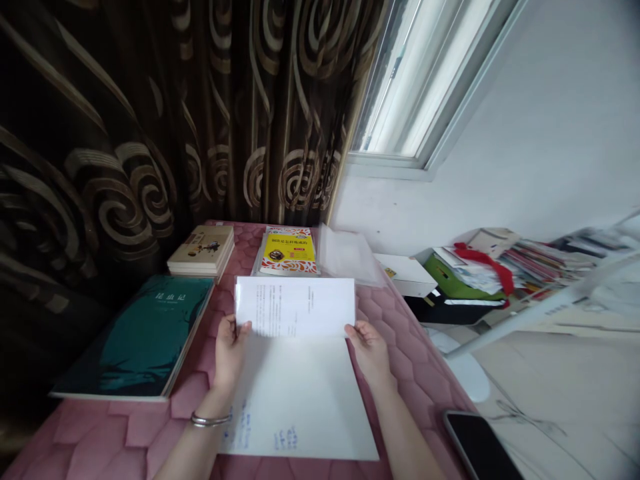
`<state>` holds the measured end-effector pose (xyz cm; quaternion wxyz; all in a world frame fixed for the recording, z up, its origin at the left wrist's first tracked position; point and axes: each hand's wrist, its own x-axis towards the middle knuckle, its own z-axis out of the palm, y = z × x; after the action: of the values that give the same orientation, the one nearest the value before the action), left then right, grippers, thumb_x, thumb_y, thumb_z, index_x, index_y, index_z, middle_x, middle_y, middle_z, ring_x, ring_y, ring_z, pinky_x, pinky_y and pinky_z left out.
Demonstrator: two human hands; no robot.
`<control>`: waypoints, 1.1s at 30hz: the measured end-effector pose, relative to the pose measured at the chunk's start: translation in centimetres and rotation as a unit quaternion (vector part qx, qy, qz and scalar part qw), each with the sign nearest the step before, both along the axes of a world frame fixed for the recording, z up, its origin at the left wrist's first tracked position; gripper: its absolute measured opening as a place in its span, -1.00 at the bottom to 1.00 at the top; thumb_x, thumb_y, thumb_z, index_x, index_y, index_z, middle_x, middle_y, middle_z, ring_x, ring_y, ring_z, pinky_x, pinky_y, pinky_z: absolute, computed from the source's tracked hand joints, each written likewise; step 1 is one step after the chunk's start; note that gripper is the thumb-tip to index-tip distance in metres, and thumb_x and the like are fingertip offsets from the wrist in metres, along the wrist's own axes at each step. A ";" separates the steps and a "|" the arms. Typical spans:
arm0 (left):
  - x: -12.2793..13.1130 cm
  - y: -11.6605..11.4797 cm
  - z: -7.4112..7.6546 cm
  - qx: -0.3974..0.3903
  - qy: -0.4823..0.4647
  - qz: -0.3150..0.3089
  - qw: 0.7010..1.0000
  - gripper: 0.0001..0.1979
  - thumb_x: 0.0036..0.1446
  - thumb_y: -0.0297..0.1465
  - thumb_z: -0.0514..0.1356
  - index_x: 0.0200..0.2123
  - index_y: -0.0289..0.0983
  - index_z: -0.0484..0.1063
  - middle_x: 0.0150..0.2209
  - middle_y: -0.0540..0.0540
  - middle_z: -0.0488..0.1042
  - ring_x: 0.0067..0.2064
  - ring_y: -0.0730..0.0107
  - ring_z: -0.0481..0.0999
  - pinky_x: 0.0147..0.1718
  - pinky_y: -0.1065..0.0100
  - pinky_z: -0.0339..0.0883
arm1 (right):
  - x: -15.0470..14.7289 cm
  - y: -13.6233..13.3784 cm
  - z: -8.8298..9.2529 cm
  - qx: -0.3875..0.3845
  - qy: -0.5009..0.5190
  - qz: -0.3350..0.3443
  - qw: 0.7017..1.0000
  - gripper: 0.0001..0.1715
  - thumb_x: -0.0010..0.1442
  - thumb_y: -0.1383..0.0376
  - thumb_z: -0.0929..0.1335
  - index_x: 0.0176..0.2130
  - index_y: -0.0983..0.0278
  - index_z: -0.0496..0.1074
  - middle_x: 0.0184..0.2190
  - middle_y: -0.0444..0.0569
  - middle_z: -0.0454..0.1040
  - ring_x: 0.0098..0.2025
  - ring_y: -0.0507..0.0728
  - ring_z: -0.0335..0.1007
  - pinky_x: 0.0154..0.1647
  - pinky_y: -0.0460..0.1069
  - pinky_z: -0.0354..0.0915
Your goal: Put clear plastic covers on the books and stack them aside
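Between my hands is a printed paper [295, 307] that looks to be in a clear plastic sleeve. My left hand [231, 343] pinches its left edge, thumb on top. On the opposite edge, my right hand [369, 347] grips it the same way. Below and nearer to me lies a large white sheet [305, 400] with blue handwriting along its near edge; the held paper covers its far part. Just beyond the paper is a yellow book [290, 250] with a red-and-white patterned border. Beside that book lie clear plastic sleeves [347, 257].
On the pink quilted table cover [200, 440], a large teal book [140, 333] and a stack of beige books [203, 248] sit at left. A phone [480, 443] rests near the right edge. Beyond stand a white box [407, 273], a green container [450, 277] and a lamp-like white arm [540, 310].
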<state>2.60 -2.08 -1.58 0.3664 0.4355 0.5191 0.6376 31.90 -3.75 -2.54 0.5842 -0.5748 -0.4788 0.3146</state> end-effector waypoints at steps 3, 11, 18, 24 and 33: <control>0.0 -0.1 0.2 0.000 0.006 0.000 1.000 -0.71 -0.03 -0.23 0.28 -0.28 -0.24 0.32 -0.34 -0.04 0.48 -0.30 0.34 0.47 -0.34 0.38 0.32 | -0.2 -0.1 0.0 0.004 -0.021 -0.021 1.000 -0.51 0.04 -0.13 0.37 -0.43 0.24 0.39 -0.52 -0.08 0.46 -0.46 0.11 0.35 -0.44 -0.05 0.28; 0.0 0.2 0.0 -0.011 0.015 0.019 1.000 -0.68 -0.07 -0.18 0.30 -0.33 -0.24 0.33 -0.38 -0.04 0.48 -0.34 0.34 0.46 -0.32 0.34 0.32 | 0.2 -0.1 0.2 -0.032 -0.066 0.005 0.997 -0.51 0.00 -0.12 0.40 -0.32 0.24 0.46 -0.39 -0.06 0.53 -0.32 0.16 0.42 -0.27 -0.01 0.33; 0.1 0.1 0.2 -0.004 0.025 0.030 0.999 -0.69 -0.07 -0.18 0.29 -0.34 -0.24 0.34 -0.39 -0.03 0.48 -0.36 0.36 0.45 -0.34 0.35 0.32 | 0.1 0.0 -0.3 -0.028 -0.125 -0.052 0.990 -0.44 0.02 -0.21 0.33 -0.53 0.21 0.36 -0.62 -0.15 0.37 -0.50 0.09 0.29 -0.44 -0.06 0.23; -0.1 0.4 -0.4 -0.009 0.040 0.037 0.998 -0.67 -0.08 -0.17 0.27 -0.32 -0.26 0.36 -0.39 -0.04 0.49 -0.35 0.31 0.47 -0.35 0.32 0.34 | -0.2 -0.1 -0.6 -0.009 -0.161 -0.079 0.984 -0.41 0.04 -0.26 0.29 -0.52 0.19 0.32 -0.63 -0.15 0.36 -0.51 0.09 0.26 -0.45 -0.06 0.21; -0.3 0.5 -0.8 -0.045 0.131 0.062 0.988 -0.68 -0.10 -0.19 0.29 -0.32 -0.24 0.33 -0.42 -0.11 0.52 -0.37 0.18 0.54 -0.41 0.27 0.34 | -0.9 0.2 -0.2 -0.020 -0.200 -0.085 0.976 -0.38 0.03 -0.29 0.24 -0.58 0.17 0.23 -0.66 -0.17 0.28 -0.56 0.08 0.20 -0.49 -0.04 0.18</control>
<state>2.26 -1.56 -2.36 0.2747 0.4653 0.6165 0.5727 31.03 -3.58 -2.73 0.4894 -0.6762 -0.5291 0.1525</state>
